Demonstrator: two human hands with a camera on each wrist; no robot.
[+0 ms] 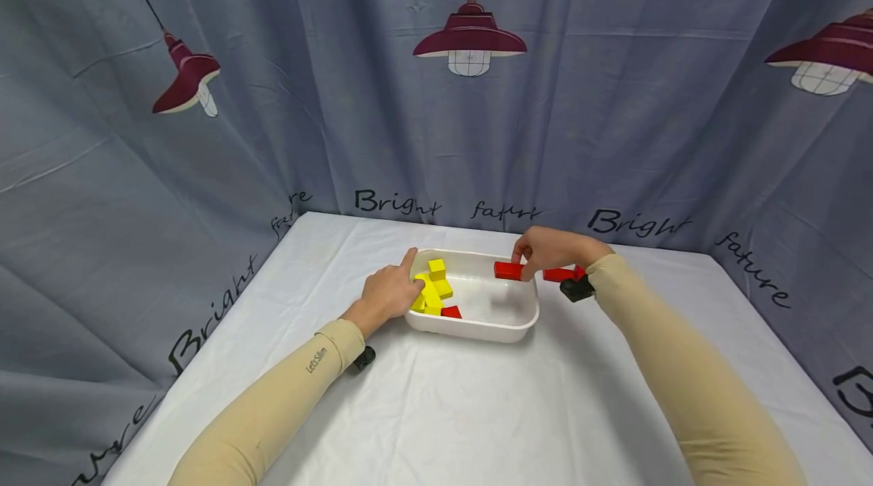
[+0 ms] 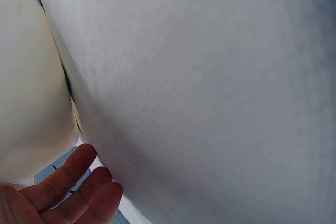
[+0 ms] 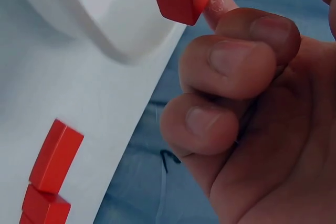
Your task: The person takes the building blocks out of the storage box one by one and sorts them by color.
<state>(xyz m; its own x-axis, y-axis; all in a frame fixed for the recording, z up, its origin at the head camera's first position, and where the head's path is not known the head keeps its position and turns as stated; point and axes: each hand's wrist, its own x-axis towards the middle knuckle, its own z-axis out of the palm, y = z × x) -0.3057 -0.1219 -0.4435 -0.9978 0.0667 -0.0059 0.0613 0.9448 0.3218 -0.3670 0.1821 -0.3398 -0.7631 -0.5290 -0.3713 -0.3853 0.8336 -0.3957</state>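
Observation:
My left hand [image 1: 389,290] holds the left end of a white plastic tray [image 1: 470,328], its thumb over the rim. In the left wrist view several of that hand's fingers [image 2: 65,182] stretch out loosely. Above the tray's right part, my right hand [image 1: 554,247] pinches a red block [image 1: 508,271] between thumb and finger. The right wrist view shows this block at the top, with the other fingers curled below it. Several yellow blocks [image 1: 436,293] lie heaped at the tray's left end, with a red block [image 1: 451,312] near its front wall.
More red blocks [image 3: 55,156] lie in a row on the white-covered table [image 1: 470,410], right of the tray and partly behind my right wrist in the head view. A grey patterned curtain [image 1: 409,130] hangs behind the table.

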